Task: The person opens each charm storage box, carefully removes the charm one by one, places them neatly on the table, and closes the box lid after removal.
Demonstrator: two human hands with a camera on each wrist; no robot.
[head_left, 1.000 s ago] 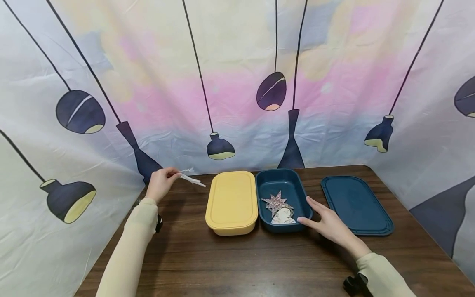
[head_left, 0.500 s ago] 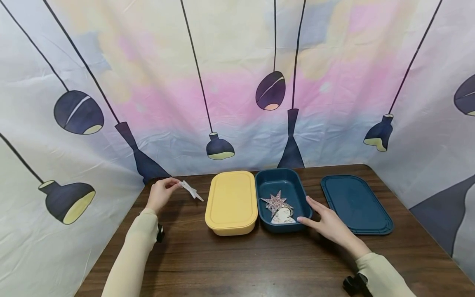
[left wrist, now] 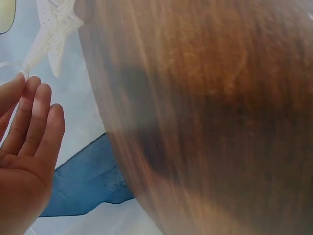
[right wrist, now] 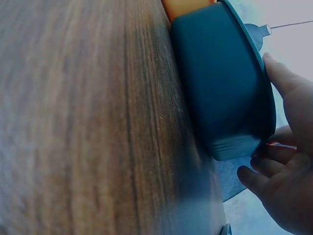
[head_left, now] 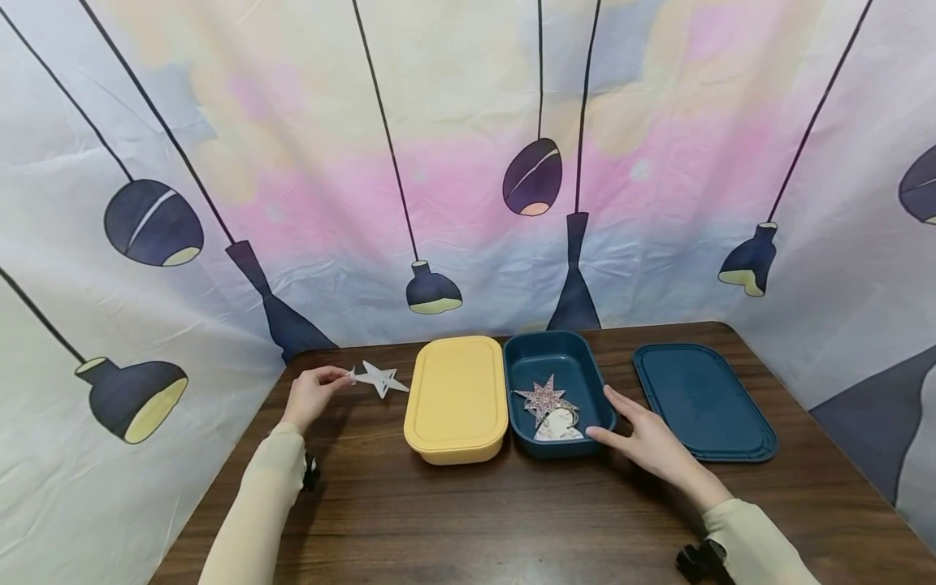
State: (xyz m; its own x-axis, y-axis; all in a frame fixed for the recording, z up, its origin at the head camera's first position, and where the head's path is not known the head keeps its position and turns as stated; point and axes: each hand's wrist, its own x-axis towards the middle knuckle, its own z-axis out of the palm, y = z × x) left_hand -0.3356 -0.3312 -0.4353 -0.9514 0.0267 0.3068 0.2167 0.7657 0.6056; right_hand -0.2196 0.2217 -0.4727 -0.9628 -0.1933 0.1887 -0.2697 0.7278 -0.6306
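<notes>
My left hand (head_left: 313,396) pinches the thin loop of a white star ornament (head_left: 380,379), which hangs out to the right of the fingertips over the table's back left. In the left wrist view the star (left wrist: 59,22) shows gold specks, and thumb and forefinger meet at its clear loop. My right hand (head_left: 651,439) holds the near right corner of an uncovered blue box (head_left: 552,353), thumb at the front rim and fingers along the side. Inside the box lie a pink glitter star (head_left: 541,398) and a white ornament (head_left: 558,426) that partly overlap.
A yellow box (head_left: 457,394) with its lid on stands against the blue box's left side. The blue lid (head_left: 705,402) lies flat on the wooden table (head_left: 475,528) at the right. Behind the table hangs a cloth (head_left: 468,179) printed with lamps.
The white star has turned from edge-on to showing its flat face, and my left hand has lowered slightly. My right hand stays at the blue box.
</notes>
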